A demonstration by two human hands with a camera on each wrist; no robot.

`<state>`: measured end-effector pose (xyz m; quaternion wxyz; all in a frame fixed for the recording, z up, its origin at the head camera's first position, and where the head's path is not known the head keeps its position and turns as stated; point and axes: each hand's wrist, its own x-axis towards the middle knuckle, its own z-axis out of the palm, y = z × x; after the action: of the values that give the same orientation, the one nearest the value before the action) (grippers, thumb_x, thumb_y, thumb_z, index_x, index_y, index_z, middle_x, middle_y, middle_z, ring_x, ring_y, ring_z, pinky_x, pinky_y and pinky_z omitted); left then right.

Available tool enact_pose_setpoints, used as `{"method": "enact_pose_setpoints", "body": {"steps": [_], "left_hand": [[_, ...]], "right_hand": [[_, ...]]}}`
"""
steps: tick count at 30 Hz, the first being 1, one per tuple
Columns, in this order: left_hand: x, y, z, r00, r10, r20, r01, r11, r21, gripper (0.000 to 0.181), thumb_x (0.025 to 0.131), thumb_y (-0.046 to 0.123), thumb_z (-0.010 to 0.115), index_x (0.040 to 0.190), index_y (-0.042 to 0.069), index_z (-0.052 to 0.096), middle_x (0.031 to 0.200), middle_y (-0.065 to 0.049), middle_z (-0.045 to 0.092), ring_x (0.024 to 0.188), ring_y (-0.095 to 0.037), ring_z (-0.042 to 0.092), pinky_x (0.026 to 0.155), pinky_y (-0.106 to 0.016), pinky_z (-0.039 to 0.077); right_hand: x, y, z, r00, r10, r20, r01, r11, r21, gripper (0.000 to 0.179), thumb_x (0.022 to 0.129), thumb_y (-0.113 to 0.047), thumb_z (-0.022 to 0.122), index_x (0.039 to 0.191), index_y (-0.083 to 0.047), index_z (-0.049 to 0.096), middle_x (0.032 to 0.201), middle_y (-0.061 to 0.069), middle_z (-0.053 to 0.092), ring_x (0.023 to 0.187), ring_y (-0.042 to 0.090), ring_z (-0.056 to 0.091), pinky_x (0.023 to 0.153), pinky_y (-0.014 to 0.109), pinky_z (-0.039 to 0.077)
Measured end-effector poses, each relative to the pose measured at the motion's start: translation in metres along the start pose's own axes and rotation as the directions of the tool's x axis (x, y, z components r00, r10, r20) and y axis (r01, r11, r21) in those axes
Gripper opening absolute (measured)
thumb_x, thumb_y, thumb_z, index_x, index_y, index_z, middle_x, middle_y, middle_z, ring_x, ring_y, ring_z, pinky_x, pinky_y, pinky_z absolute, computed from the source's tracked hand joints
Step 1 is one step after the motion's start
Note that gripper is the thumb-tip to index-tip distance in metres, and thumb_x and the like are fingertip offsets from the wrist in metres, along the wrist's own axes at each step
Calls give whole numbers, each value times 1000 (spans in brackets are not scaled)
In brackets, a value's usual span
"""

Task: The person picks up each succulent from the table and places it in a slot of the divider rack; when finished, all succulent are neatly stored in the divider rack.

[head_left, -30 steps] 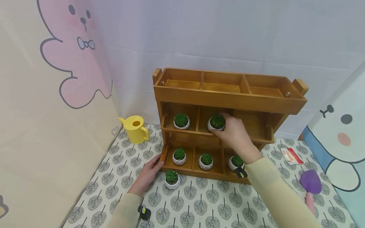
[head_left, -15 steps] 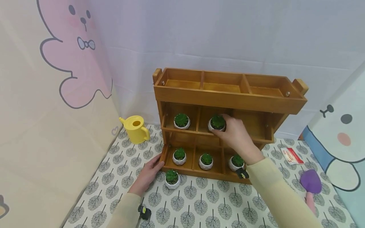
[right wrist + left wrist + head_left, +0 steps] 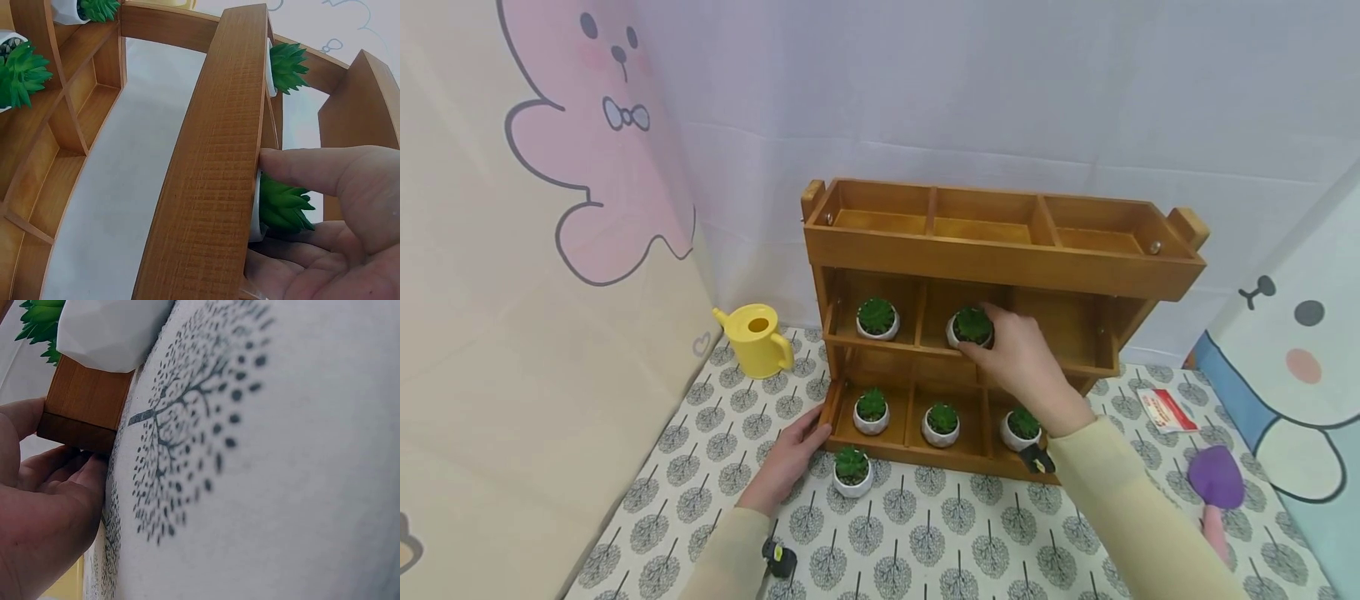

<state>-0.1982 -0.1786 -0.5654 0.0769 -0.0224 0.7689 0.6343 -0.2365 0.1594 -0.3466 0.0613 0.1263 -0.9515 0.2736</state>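
Note:
My right hand [image 3: 1018,354] grips a small potted succulent [image 3: 968,327] by its white faceted pot, in the middle compartment of the wooden plant rack's [image 3: 1000,260] second tier. In the right wrist view, thumb and fingers go round the green succulent [image 3: 284,206], and the tier's front board hides most of its pot. My left hand [image 3: 786,458] holds the rack's lower left corner. The left wrist view has that wooden corner [image 3: 81,403] between thumb and fingers. Just in front of it, another potted succulent [image 3: 853,473] stands on the patterned cloth.
One succulent [image 3: 877,318] sits at the second tier's left. The bottom tier holds three more, a left one [image 3: 872,412], a middle one [image 3: 942,425] and a right one [image 3: 1022,425]. A yellow watering can [image 3: 758,342] stands left; a purple shovel [image 3: 1216,477] and a red-white packet [image 3: 1167,411] lie right.
My right hand has shifted very slightly to the right, still gripping the potted succulent in the same compartment. My left hand and the rack stay where they were.

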Motion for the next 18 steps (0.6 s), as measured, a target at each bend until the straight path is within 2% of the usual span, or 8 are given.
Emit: {"method": "enact_pose_setpoints", "body": {"steps": [7, 12, 18], "left_hand": [[0, 0, 0, 1000, -3, -1, 3, 1000, 3, 59, 108, 25, 60, 161, 9, 40, 163, -19, 40, 150, -36, 36, 124, -49, 28], [0, 0, 1, 1000, -6, 0, 6, 1000, -8, 58, 109, 23, 60, 161, 8, 40, 163, -19, 38, 150, -36, 35, 123, -49, 29], [0, 0, 1, 1000, -11, -9, 11, 1000, -4, 58, 108, 23, 60, 161, 9, 40, 163, -20, 39, 150, -37, 36, 123, -50, 29]], "right_hand": [[-3, 0, 0, 1000, 12, -8, -12, 1000, 4, 68, 95, -25, 78, 148, 8, 50, 129, 28, 65, 111, 41, 67, 93, 57, 58], [-9, 2, -1, 999, -7, -43, 8, 1000, 16, 74, 95, -25, 76, 152, 10, 45, 137, 31, 60, 121, 47, 62, 101, 60, 53], [-23, 6, -2, 997, -25, -78, 31, 996, 78, 76, 96, -24, 76, 155, 9, 41, 143, 31, 56, 124, 45, 62, 100, 57, 55]]}}
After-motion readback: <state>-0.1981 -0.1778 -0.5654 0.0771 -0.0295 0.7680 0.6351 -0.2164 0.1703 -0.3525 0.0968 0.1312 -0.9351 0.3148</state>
